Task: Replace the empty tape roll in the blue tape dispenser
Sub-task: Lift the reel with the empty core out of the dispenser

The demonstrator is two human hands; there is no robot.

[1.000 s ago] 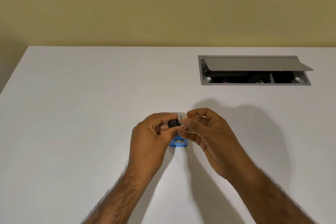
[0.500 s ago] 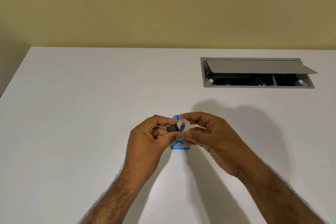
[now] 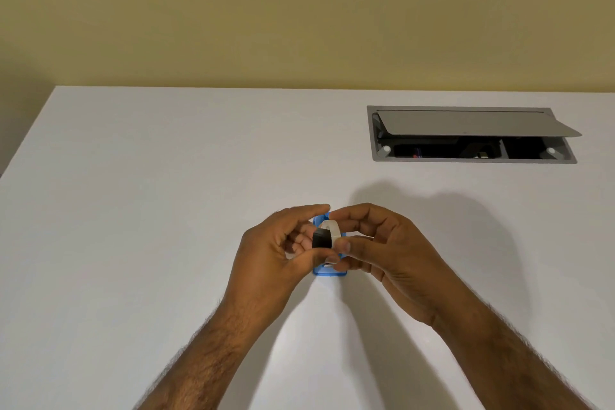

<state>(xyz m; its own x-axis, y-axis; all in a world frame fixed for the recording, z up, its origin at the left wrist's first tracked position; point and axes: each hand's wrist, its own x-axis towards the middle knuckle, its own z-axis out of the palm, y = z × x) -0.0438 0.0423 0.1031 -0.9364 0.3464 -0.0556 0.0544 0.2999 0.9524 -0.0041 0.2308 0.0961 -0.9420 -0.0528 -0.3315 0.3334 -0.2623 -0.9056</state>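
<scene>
- Left hand pinches black hub; right hand grips whitish tape roll.
- Blue tape dispenser lies beneath both hands.
- Step: apparently fitting hub into roll; next, seat it squarely.

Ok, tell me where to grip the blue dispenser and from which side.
Take the blue dispenser by its two long side walls, coming down from above. It lies on the table under the left hand and right hand, which hold the black core and tape roll, so only its ends show.
</scene>
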